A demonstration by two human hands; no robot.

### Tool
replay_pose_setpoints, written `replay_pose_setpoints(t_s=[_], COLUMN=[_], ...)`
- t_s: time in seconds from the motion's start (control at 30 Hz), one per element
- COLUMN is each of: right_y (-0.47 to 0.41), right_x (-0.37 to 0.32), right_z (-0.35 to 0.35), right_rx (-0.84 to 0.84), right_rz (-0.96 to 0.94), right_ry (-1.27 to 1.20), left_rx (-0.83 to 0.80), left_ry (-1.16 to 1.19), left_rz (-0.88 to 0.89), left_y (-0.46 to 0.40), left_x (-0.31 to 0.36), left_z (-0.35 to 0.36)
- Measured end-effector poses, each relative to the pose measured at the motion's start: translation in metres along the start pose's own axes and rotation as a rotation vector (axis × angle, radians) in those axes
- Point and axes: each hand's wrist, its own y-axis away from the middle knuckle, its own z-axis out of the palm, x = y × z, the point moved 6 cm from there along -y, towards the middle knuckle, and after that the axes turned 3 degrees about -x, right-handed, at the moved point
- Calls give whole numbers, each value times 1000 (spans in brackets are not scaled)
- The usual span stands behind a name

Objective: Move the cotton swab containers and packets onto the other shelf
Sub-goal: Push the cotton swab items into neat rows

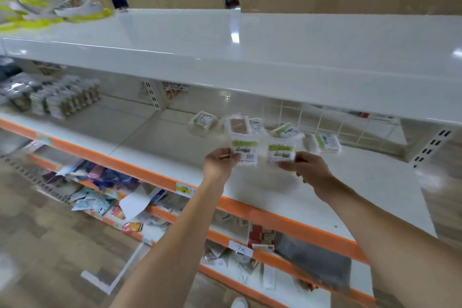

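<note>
White shop shelving with orange edges fills my view. My left hand [220,161] and right hand [306,166] each pinch a swab packet [244,149] by its bottom edge; such thin pinches could slip, I reckon, dropping one onto the packets [285,131] just beyond my fingers.

the packet in the left hand [220,161] [244,150] is clear white with a lime-green band, dark green print and a barcode. the packet in the right hand [306,166] [282,152] shows the same green band. at 12 o'clock of them, loose packets [285,130] are white and green, one tan. the top shelf [225,40] is glossy white; the middle shelf [325,190] is white with an orange edge.
</note>
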Motion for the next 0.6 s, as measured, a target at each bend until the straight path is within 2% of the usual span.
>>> replay_pose_setpoints(t_s=[0.3, 0.6], right_y=[-21, -43], right_x=[-42, -67], right_z=[85, 190], right_rx=[-200, -271], right_rz=[-62, -83], right_ry=[62, 122], left_rx=[125, 162], left_ry=[61, 64], left_rz=[-33, -36], left_y=[-4, -19], left_x=[3, 6], left_z=[-89, -192])
